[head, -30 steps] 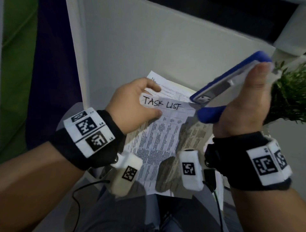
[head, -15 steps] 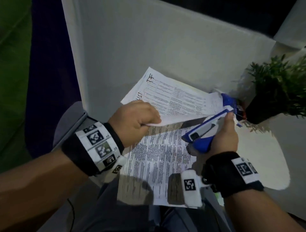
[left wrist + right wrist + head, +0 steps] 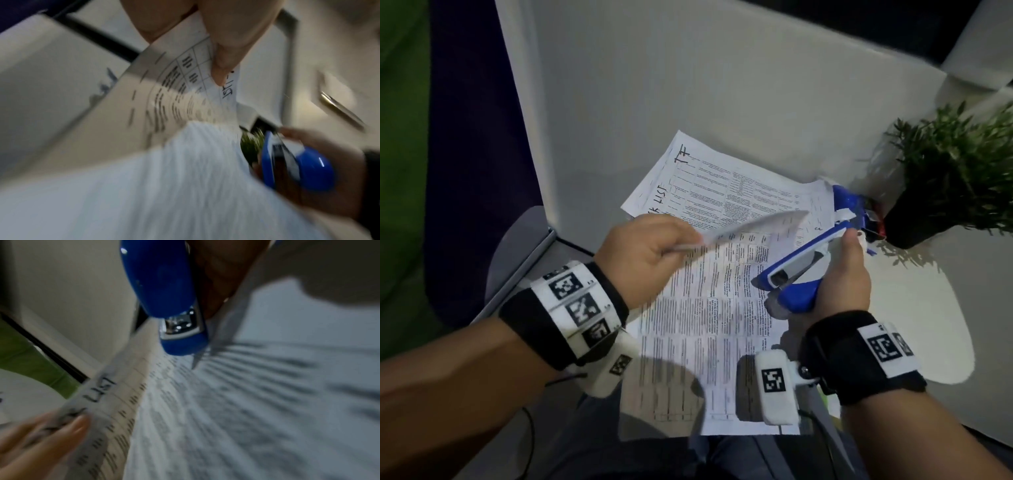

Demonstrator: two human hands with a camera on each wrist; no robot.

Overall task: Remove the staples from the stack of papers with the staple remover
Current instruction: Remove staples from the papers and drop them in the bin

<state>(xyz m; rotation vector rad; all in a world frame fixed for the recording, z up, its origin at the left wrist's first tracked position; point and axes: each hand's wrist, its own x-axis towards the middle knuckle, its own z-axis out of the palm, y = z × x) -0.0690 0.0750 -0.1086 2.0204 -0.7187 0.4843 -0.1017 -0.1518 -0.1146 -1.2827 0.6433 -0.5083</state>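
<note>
The printed stack of papers (image 3: 705,325) lies on the white table (image 3: 688,102) and hangs over its near edge. My left hand (image 3: 685,245) pinches the edge of the top sheet (image 3: 750,222) and holds it lifted off the stack. The left wrist view shows the fingers (image 3: 222,65) clamped on that sheet (image 3: 174,91). My right hand (image 3: 839,277) grips the blue-and-white staple remover (image 3: 801,270) at the stack's right edge, its metal nose toward the page. In the right wrist view, the remover (image 3: 168,296) hovers just above the print beside the sheet marked LIST (image 3: 102,391).
A potted green plant (image 3: 955,178) stands at the right, close behind the remover. A grey chair edge (image 3: 517,253) sits at the table's left corner. Green and dark purple floor (image 3: 448,137) lies to the left. Cables hang from both wrist cameras near my lap.
My right hand came down from in front of the camera to the stack's right edge with the remover. My left hand has peeled the top sheet up and away from the sheets beneath.
</note>
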